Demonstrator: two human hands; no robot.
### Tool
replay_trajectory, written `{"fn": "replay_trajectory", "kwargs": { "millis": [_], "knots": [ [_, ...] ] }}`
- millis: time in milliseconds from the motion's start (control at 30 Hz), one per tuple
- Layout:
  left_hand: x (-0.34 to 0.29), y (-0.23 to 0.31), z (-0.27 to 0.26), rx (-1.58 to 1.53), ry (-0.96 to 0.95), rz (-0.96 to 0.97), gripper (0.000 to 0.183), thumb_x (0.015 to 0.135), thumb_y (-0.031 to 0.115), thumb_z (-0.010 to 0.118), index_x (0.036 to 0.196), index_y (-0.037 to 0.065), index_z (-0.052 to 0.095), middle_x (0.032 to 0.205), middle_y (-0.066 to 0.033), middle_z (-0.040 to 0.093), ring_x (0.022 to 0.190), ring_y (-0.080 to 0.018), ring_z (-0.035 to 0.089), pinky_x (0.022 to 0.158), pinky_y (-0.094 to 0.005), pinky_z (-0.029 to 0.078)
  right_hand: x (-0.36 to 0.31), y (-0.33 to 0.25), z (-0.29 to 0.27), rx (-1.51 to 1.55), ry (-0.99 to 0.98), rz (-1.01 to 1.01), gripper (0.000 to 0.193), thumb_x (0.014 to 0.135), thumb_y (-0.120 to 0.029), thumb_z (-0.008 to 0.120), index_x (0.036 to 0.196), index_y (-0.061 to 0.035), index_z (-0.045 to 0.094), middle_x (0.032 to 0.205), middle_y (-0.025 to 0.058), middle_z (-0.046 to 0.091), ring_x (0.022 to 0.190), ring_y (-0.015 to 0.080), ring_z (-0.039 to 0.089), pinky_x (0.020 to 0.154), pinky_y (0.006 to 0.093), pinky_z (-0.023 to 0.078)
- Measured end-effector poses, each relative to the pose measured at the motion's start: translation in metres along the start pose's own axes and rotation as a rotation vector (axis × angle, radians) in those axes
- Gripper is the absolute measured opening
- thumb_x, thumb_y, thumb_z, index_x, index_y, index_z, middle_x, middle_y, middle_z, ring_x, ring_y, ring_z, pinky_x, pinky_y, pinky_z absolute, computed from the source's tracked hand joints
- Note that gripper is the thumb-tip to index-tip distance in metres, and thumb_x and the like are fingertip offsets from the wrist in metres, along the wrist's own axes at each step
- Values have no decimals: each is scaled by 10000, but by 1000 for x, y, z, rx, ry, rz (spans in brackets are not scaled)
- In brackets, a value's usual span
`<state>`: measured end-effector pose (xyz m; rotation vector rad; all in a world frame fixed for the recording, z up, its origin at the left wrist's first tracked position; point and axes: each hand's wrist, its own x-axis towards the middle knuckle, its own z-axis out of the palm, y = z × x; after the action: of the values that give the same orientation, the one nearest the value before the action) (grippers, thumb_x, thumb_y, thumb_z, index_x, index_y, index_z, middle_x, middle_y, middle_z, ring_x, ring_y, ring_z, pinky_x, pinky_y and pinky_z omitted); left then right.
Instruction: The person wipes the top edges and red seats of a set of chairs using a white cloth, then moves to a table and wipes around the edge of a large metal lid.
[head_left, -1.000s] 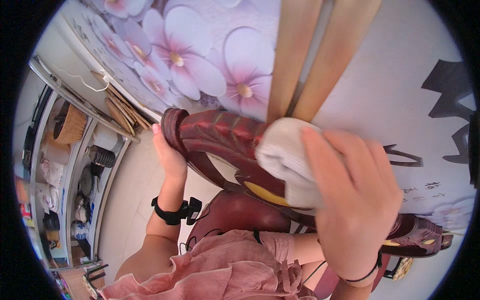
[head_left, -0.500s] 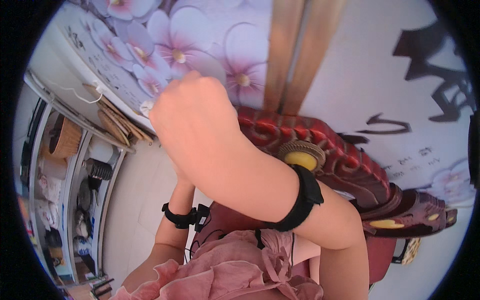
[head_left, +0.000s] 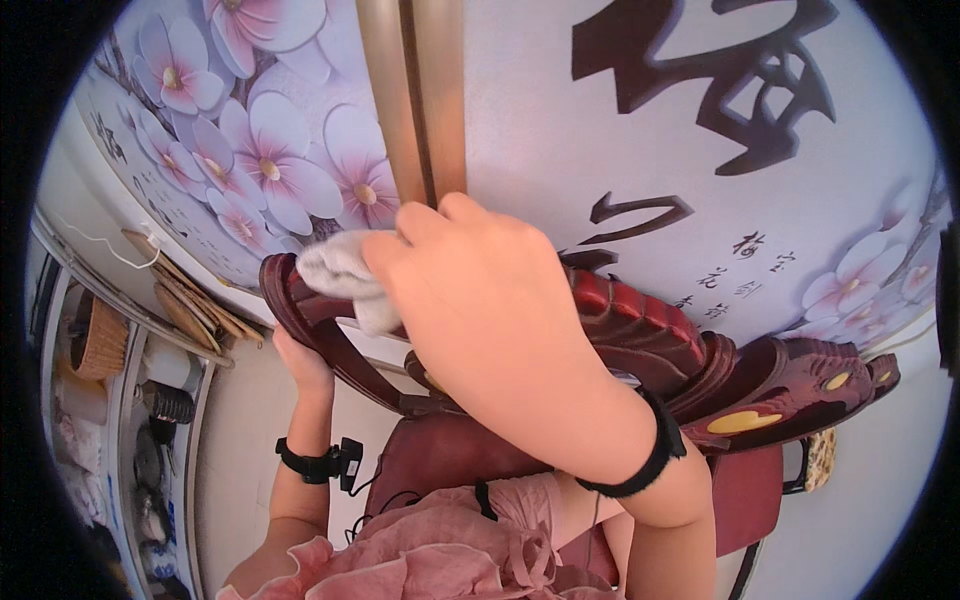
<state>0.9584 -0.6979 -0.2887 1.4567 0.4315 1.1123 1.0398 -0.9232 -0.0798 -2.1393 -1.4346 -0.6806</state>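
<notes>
My right hand (head_left: 490, 300) fills the middle of the view, closed on a pale grey cloth (head_left: 340, 275) that it presses against the top rail of a dark red carved wooden chair back (head_left: 640, 330). My left hand (head_left: 300, 362) grips the left end of that chair back from below, its wrist wearing a black band (head_left: 315, 462). The right wrist also has a black band. The chair's carved top (head_left: 790, 390) with yellow inlays runs off to the right.
Behind the chair is a wall panel with pink painted flowers (head_left: 270, 170), a vertical gold strip (head_left: 415, 100) and dark brush lettering. A shelf unit with a basket (head_left: 95, 345) and jars stands at the left. Pink clothing (head_left: 440, 550) fills the lower edge.
My right hand with the cloth swept from the right side of the chair top leftward along the rail. The view tilted right. My left hand kept hold of the chair.
</notes>
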Motion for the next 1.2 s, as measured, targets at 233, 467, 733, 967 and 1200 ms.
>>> {"fn": "replay_trajectory", "kwargs": {
  "millis": [233, 467, 733, 967, 1200],
  "knots": [
    [0, 3, 20, -231, 59, -51, 422, 909, 250, 290, 1018, -47, 569, 963, -104, 611, 860, -188, 575, 795, -301, 445, -34, 3, -18, -55, 74, -20, 146, 618, -117, 566, 745, -45, 581, 781, 77, 549, 772, 227, 529, 639, 313, 447],
    [-2, 11, 15, 26, 40, 56, 415, 915, 245, 278, 1020, -32, 568, 965, -93, 607, 889, -178, 556, 805, -302, 427, -115, 28, -44, -166, 167, 209, 415, 592, 24, 543, 979, -72, 654, 997, 85, 603, 906, 273, 550, 764, 347, 466],
    [-1, 6, 9, -3, 106, -57, 398, 925, 239, 279, 1039, -23, 556, 967, -79, 601, 876, -170, 553, 800, -290, 425, -128, 15, -10, -416, 338, 262, 348, 628, -50, 570, 956, -90, 678, 969, 77, 606, 824, 228, 547, 724, 322, 462],
    [5, 10, 9, -126, 20, -58, 407, 917, 252, 281, 1050, -15, 557, 914, -86, 608, 787, -176, 577, 702, -294, 466, -48, -1, 28, -273, 514, 94, 378, 583, -84, 579, 955, -73, 645, 924, 69, 573, 761, 226, 530, 609, 309, 444],
    [3, 16, 20, -171, 99, -60, 362, 881, 208, 335, 1001, -26, 583, 905, -98, 608, 782, -186, 584, 682, -301, 473, -84, 14, 14, -136, 431, 44, 297, 671, -138, 545, 940, -22, 598, 939, 90, 553, 869, 224, 518, 680, 301, 426]
  ]
}}
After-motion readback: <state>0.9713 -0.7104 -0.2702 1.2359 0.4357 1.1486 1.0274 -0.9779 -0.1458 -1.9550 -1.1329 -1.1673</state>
